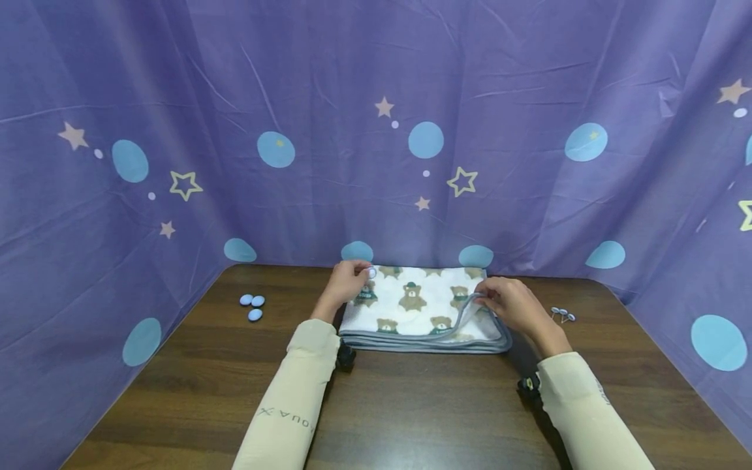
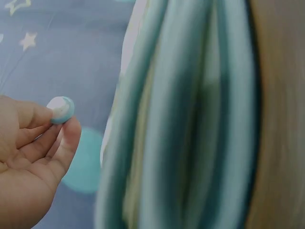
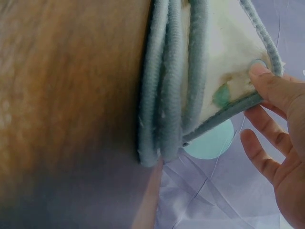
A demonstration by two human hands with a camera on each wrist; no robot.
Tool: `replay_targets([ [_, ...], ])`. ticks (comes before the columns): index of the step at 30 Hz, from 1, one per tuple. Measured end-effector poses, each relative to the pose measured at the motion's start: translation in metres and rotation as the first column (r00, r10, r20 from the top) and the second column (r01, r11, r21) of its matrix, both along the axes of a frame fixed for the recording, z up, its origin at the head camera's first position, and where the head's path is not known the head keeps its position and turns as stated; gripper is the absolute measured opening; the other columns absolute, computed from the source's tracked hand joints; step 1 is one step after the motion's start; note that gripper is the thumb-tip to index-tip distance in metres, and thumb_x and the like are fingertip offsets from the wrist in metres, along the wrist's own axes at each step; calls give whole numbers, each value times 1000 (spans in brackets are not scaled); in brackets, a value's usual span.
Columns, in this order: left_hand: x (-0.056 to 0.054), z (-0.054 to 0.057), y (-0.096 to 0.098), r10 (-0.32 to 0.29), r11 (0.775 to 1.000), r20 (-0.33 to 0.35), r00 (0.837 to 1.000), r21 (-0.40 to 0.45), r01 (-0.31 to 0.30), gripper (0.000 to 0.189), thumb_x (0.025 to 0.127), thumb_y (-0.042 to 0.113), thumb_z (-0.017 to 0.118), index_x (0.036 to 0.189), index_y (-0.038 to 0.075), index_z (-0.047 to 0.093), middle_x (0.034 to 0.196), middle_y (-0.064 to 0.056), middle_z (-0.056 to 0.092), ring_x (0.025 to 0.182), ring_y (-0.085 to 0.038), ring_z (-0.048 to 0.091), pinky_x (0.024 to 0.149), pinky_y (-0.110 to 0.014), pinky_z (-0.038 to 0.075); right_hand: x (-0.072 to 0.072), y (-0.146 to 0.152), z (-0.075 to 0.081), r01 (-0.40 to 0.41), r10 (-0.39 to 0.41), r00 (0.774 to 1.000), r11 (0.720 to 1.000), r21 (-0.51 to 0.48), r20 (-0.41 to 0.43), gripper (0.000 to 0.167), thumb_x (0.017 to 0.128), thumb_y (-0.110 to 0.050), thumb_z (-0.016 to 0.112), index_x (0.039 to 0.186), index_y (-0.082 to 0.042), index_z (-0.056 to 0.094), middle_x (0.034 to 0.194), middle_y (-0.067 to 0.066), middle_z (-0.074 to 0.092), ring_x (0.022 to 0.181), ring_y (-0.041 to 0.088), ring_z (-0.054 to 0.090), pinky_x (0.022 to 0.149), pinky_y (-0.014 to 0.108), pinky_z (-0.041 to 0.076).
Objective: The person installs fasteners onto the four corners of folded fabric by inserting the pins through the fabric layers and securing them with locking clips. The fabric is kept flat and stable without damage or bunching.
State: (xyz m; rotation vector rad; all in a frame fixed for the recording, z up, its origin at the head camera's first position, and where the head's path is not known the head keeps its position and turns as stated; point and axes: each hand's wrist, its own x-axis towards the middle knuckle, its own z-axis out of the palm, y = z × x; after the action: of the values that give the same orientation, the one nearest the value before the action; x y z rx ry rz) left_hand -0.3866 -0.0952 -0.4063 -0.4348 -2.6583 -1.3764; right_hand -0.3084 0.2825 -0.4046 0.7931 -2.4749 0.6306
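A folded white blanket with brown bears and a grey-blue bound edge lies on the table. Thumb and fingertip of my left hand pinch a small round cap, white inside with a pale-blue rim, above the blanket's left side. At the right front corner my right hand pinches the blanket's top layer and holds it raised, its thumb on the bear side. A small bluish rim shows at that thumb tip; what it belongs to is mostly hidden. The lower layers stay down.
Three pale-blue domed caps lie on the brown wooden table at the left. To the right of the blanket are three pins with pale-blue heads. A purple star-print curtain surrounds the table's back and sides.
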Motion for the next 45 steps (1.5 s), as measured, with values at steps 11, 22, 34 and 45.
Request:
replay_targets([
  [11, 7, -1, 63, -60, 996, -52, 997, 62, 63, 24, 104, 16, 60, 122, 3, 72, 114, -11, 73, 106, -27, 67, 92, -40, 55, -2, 0, -1, -49, 48, 998, 998, -39, -29, 18, 81, 0, 85, 89, -13, 75, 82, -7, 71, 72, 8, 60, 64, 34, 54],
  [22, 17, -6, 109, -109, 982, -77, 991, 143, 119, 28, 104, 15, 58, 125, 3, 71, 112, -10, 74, 100, -23, 68, 85, -35, 56, -4, -2, -3, -100, 94, 993, 991, -91, -67, 20, 80, 3, 84, 90, -10, 71, 85, -3, 74, 80, 18, 71, 69, 46, 60],
  [34, 30, -10, 155, -126, 968, -152, 980, 197, 155, 24, 102, 11, 60, 120, 4, 74, 106, -8, 76, 92, -15, 72, 81, -25, 56, -4, -1, -5, -110, 105, 993, 989, -103, -55, 19, 83, 5, 81, 96, -7, 76, 91, 1, 75, 82, 15, 69, 70, 41, 58],
  [45, 39, -16, 171, -107, 962, -164, 981, 232, 144, 22, 101, 9, 62, 119, 3, 74, 105, -9, 76, 94, -14, 70, 83, -23, 55, -4, 0, -1, -114, 112, 993, 992, -53, -39, 19, 87, 9, 75, 100, -6, 75, 95, 1, 75, 88, 17, 70, 75, 40, 58],
])
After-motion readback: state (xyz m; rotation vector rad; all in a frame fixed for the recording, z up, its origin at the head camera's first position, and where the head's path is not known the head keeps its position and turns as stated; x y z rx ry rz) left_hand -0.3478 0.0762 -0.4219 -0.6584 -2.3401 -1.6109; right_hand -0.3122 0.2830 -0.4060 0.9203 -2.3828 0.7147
